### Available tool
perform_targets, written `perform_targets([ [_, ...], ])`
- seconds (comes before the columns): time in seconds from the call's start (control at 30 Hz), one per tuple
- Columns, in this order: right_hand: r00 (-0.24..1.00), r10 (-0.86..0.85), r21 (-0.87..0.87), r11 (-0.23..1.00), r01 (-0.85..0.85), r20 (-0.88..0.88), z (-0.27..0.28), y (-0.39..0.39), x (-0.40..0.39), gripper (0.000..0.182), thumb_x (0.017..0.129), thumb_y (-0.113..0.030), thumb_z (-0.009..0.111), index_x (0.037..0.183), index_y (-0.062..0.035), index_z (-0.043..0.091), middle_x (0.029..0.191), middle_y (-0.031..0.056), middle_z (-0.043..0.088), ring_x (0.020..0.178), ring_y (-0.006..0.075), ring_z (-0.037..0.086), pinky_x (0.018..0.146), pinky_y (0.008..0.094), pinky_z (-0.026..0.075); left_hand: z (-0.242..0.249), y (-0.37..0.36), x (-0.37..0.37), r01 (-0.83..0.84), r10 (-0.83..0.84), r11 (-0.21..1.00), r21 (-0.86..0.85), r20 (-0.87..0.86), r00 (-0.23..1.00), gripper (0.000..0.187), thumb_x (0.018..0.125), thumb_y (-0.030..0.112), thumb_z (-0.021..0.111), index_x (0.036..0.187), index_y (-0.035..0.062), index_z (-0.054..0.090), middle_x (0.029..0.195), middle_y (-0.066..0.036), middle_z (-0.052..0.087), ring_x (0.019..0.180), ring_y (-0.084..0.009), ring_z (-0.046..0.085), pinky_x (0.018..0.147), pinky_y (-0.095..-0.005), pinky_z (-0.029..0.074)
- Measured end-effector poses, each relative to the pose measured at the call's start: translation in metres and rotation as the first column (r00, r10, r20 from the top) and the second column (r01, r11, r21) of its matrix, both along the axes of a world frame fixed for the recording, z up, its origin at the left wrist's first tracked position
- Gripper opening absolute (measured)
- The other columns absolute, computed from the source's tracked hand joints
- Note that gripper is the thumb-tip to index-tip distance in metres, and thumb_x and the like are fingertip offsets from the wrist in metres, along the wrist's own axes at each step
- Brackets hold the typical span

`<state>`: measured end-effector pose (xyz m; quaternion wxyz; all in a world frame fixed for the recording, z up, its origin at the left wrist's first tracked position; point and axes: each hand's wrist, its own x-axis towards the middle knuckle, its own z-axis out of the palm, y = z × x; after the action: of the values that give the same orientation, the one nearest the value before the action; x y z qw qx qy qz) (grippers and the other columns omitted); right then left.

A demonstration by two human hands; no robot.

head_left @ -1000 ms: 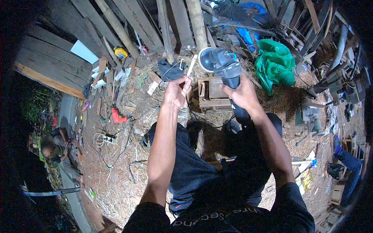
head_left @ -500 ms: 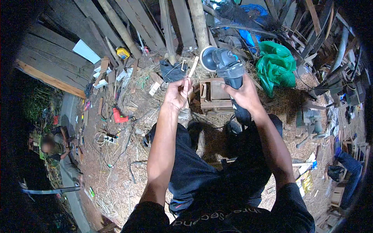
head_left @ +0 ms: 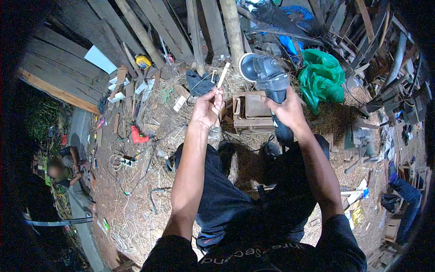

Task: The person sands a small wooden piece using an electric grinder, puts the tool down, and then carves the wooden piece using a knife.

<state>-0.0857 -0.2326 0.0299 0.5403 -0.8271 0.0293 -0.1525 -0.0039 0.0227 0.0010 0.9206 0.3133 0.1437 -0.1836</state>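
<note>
My left hand [head_left: 207, 109] is closed, pinching the lower end of a short, pale wooden stick [head_left: 224, 75] that points up and slightly right. In my right hand [head_left: 288, 109] is an angle grinder [head_left: 272, 81], its fingers wrapped round the dark body. The grinder's round disc [head_left: 248, 67] faces left towards the stick, with a small gap between them. Whether the disc is spinning cannot be told. Below the grinder head, a small wooden stand of slatted pieces [head_left: 256, 109] sits on the ground between my hands.
A green plastic bag [head_left: 321, 79] lies right of the grinder. On the left are a red power tool [head_left: 139, 134], cords with a power strip [head_left: 129, 162] and a yellow bottle [head_left: 143, 61]. Another person [head_left: 72, 167] sits far left. Wood planks [head_left: 167, 27] lean at the back.
The grinder has shifted slightly right, away from the stick. The stick has risen a little, and the gap between it and the disc is wider.
</note>
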Motion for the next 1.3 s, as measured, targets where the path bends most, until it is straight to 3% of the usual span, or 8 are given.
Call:
perform_targets([
  [0.47, 0.994, 0.080, -0.060, 0.995, -0.085, -0.081, 0.009, 0.007, -0.005, 0.058, 0.070, -0.024, 0.082, 0.115, 0.0025, 0.056, 0.108, 0.0187, 0.066, 0.100, 0.0266, 0.065, 0.089, 0.0381, 0.049, 0.007, -0.016, -0.004, -0.151, 0.012, 0.914, 0.376, 0.348, 0.938, 0.028, 0.089, 0.001, 0.063, 0.114, -0.0098, 0.057, 0.099, -0.014, 0.067, 0.086, -0.0204, 0.068, 0.078, -0.0276, 0.058],
  [0.67, 0.992, 0.096, -0.128, 0.986, -0.106, -0.084, 0.011, 0.009, -0.010, 0.061, 0.070, -0.025, 0.082, 0.118, 0.0025, 0.055, 0.107, 0.0202, 0.066, 0.099, 0.0290, 0.065, 0.089, 0.0397, 0.049, 0.010, -0.024, -0.006, -0.239, -0.068, 0.715, 0.657, 0.406, 0.911, 0.025, 0.088, 0.000, 0.065, 0.111, -0.0087, 0.062, 0.094, -0.011, 0.069, 0.080, -0.0148, 0.067, 0.071, -0.0250, 0.054],
  [0.8, 0.992, 0.119, -0.149, 0.981, -0.124, -0.040, 0.005, 0.009, -0.009, 0.054, 0.069, -0.024, 0.079, 0.112, 0.0005, 0.057, 0.100, 0.0204, 0.068, 0.093, 0.0337, 0.068, 0.084, 0.0425, 0.051, -0.001, -0.024, -0.003, -0.275, -0.141, 0.663, 0.697, 0.477, 0.868, 0.022, 0.088, -0.002, 0.062, 0.109, -0.0078, 0.064, 0.095, -0.010, 0.069, 0.080, -0.0124, 0.065, 0.070, -0.0250, 0.053],
  [0.87, 0.991, 0.113, -0.139, 0.983, -0.122, -0.069, 0.003, 0.008, -0.008, 0.058, 0.070, -0.023, 0.081, 0.117, 0.0012, 0.056, 0.105, 0.0190, 0.067, 0.097, 0.0290, 0.066, 0.088, 0.0393, 0.050, -0.001, -0.023, -0.004, -0.281, -0.198, 0.600, 0.749, 0.480, 0.855, 0.021, 0.088, -0.004, 0.061, 0.108, -0.0075, 0.065, 0.096, -0.009, 0.070, 0.080, -0.0120, 0.065, 0.071, -0.0253, 0.054],
  [0.97, 0.993, 0.056, -0.115, 0.991, -0.068, -0.108, -0.001, 0.005, -0.005, 0.059, 0.070, -0.021, 0.082, 0.118, 0.0012, 0.055, 0.107, 0.0172, 0.067, 0.098, 0.0249, 0.065, 0.090, 0.0368, 0.049, 0.005, -0.020, -0.007, -0.287, -0.196, 0.650, 0.704, 0.520, 0.831, 0.019, 0.089, -0.005, 0.059, 0.106, -0.0082, 0.065, 0.096, -0.009, 0.070, 0.081, -0.0119, 0.065, 0.072, -0.0251, 0.054],
  [1.07, 0.996, 0.018, -0.086, 0.996, -0.026, -0.093, -0.007, -0.002, -0.001, 0.056, 0.071, -0.020, 0.082, 0.116, 0.0013, 0.056, 0.107, 0.0163, 0.067, 0.097, 0.0232, 0.065, 0.090, 0.0360, 0.049, 0.006, -0.018, -0.008, -0.330, -0.217, 0.575, 0.749, 0.529, 0.820, 0.022, 0.088, -0.001, 0.064, 0.108, -0.0093, 0.065, 0.099, -0.012, 0.070, 0.085, -0.0155, 0.068, 0.076, -0.0269, 0.055],
  [1.17, 0.997, 0.028, -0.101, 0.994, -0.035, -0.065, -0.011, -0.005, 0.001, 0.054, 0.072, -0.022, 0.081, 0.115, 0.0015, 0.057, 0.107, 0.0166, 0.067, 0.097, 0.0244, 0.065, 0.089, 0.0372, 0.049, 0.011, -0.019, -0.011, -0.439, -0.317, 0.308, 0.844, 0.526, 0.789, 0.023, 0.086, -0.001, 0.064, 0.109, -0.0066, 0.066, 0.099, -0.012, 0.071, 0.085, -0.0151, 0.068, 0.076, -0.0285, 0.055],
  [1.3, 0.988, 0.104, -0.124, 0.985, -0.118, -0.117, 0.005, 0.001, -0.010, 0.054, 0.072, -0.023, 0.081, 0.115, 0.0019, 0.057, 0.106, 0.0169, 0.067, 0.098, 0.0256, 0.064, 0.089, 0.0385, 0.049, 0.012, -0.021, -0.012, -0.636, -0.420, 0.120, 0.762, 0.619, 0.663, 0.023, 0.083, 0.002, 0.065, 0.105, 0.0013, 0.068, 0.092, -0.016, 0.069, 0.079, -0.0257, 0.068, 0.073, -0.0335, 0.053],
])
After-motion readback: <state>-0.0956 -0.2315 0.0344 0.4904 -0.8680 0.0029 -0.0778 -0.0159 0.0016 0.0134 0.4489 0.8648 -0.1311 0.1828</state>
